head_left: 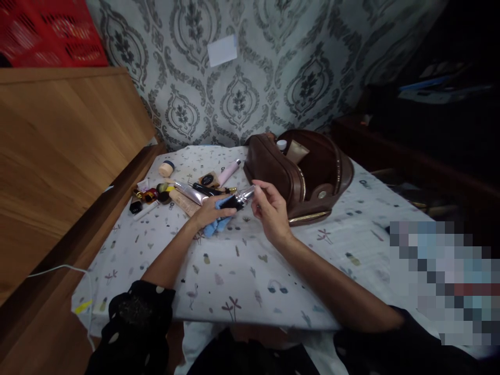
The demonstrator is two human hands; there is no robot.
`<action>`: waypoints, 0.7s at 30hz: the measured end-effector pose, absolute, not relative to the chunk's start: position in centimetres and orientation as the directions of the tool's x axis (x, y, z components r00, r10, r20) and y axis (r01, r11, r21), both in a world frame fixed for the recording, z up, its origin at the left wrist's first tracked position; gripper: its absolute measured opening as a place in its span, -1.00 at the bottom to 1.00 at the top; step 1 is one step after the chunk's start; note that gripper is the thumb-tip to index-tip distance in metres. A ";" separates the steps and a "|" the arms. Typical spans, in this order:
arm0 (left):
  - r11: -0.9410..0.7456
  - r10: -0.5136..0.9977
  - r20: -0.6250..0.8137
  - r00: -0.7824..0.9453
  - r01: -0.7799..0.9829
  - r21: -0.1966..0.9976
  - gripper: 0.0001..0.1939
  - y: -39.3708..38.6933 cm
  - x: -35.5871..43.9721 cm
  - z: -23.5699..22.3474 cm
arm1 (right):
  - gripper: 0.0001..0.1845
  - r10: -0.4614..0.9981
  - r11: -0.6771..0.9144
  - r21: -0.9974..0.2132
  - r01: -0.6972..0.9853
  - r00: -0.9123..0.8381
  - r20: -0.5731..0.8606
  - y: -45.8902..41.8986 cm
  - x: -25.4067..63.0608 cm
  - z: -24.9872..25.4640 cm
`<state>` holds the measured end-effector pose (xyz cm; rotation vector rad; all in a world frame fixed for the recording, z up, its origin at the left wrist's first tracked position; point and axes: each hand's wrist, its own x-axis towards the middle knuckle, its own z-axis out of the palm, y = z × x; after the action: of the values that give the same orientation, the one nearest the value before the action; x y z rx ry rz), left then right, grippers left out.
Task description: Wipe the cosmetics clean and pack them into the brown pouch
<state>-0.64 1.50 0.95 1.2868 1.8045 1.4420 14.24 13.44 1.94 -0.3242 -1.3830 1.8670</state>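
My left hand (211, 212) is closed around a blue cloth (215, 227) and a black cosmetic container (230, 204) with a shiny, clear-silver end (246, 194). Thumb and fingers of my right hand (271, 212) pinch that shiny end; whether it is a separate cap I cannot tell. Just beyond my left hand lie a beige tube (183, 203), a silvery-pink tube (191, 192), a black slim tube (205, 189) and a pink tube (229, 172). A brown cosmetic bag (273, 166) stands unzipped behind my right hand, with a tan tube (297, 152) and a white-capped item (282, 145) inside.
A beige jar with a dark lid (166, 167) and several small cosmetics (150, 195) sit at the left on the patterned tablecloth (234, 281). A wooden panel (70, 140) borders the left side, and a patterned wall (242, 99) the back. A white cable (88, 273) hangs at the left edge.
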 end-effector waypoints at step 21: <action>-0.304 0.294 0.088 -0.952 -0.006 0.953 -0.49 3.1 -0.6 0.9 | -0.75 0.510 0.363 -0.869 -0.337 -0.708 0.488 12.3 15.6 2.3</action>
<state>-0.58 3.10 0.89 0.3669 1.7269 2.3673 15.56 12.33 2.31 -0.1509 -1.8777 1.4346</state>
